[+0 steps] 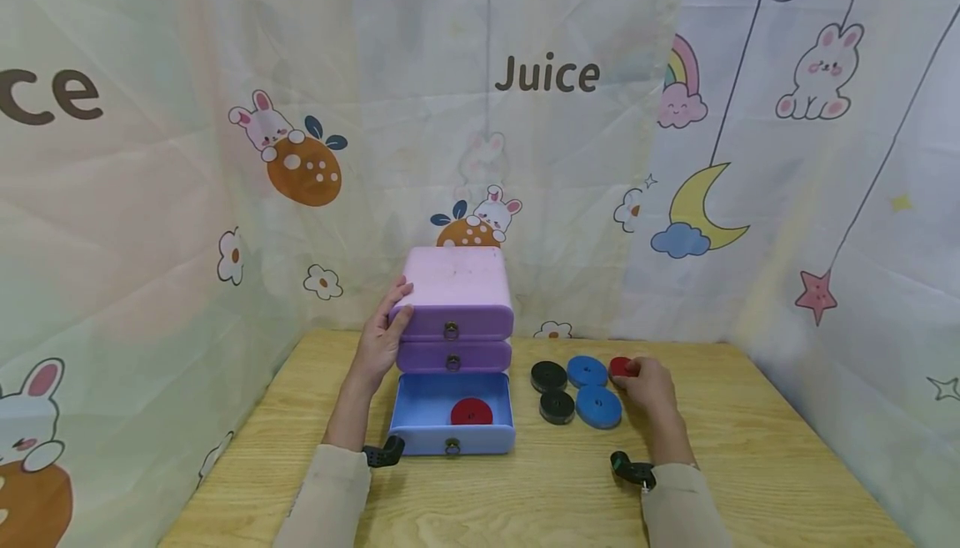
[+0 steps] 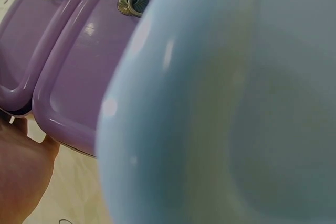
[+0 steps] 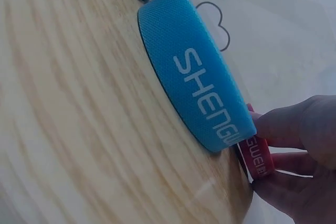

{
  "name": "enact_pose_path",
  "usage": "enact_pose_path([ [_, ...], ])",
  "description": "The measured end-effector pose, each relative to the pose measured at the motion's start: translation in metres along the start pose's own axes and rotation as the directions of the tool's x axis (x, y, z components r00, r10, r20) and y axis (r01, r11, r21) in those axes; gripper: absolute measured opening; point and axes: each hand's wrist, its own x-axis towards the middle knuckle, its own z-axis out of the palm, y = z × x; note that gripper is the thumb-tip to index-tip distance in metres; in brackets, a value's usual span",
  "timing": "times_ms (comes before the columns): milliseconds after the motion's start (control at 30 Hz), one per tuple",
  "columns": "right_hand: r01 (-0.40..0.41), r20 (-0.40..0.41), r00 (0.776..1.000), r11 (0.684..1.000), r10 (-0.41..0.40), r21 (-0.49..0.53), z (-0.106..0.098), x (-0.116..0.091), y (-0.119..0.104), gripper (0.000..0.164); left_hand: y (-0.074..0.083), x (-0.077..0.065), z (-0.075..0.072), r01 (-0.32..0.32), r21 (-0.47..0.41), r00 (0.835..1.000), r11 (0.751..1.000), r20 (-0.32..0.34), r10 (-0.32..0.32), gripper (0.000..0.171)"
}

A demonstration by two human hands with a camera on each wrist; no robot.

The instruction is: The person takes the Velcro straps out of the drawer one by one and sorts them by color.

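A small drawer cabinet (image 1: 457,277) with a pink top stands on the table. Its two purple drawers are shut, while the blue bottom drawer (image 1: 420,402) is pulled out with a red strap roll (image 1: 471,411) lying inside. My left hand (image 1: 378,348) grips the cabinet's upper left side, thumb at the front edge and fingers by the top. To the right, my right hand (image 1: 651,383) pinches another red strap roll (image 1: 619,366), which stays at table level. In the right wrist view, fingers and thumb hold that red roll (image 3: 258,158) by its edge, partly behind a blue roll.
Two blue strap rolls (image 1: 598,407) and two black strap rolls (image 1: 557,406) lie flat between the cabinet and my right hand. Printed cloth (image 1: 555,156) surrounds the wooden table (image 1: 555,490) at the back and sides. Each wrist wears a black mount.
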Motion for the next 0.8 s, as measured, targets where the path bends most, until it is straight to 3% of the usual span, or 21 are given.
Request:
enact_pose_path([
  [600, -0.048, 0.03, 0.998, 0.999, 0.049, -0.006, -0.009, -0.004, -0.006, 0.048, 0.001, -0.002, 0.0, 0.004, 0.026, 1.0, 1.0, -0.002, -0.004, 0.046],
  [800, 0.07, -0.005, 0.998, 0.996, -0.069, 0.053, -0.016, -0.007, -0.034, 0.053, 0.001, -0.002, 0.0, 0.0, 0.011, 1.0, 1.0, -0.003, 0.0, 0.046],
])
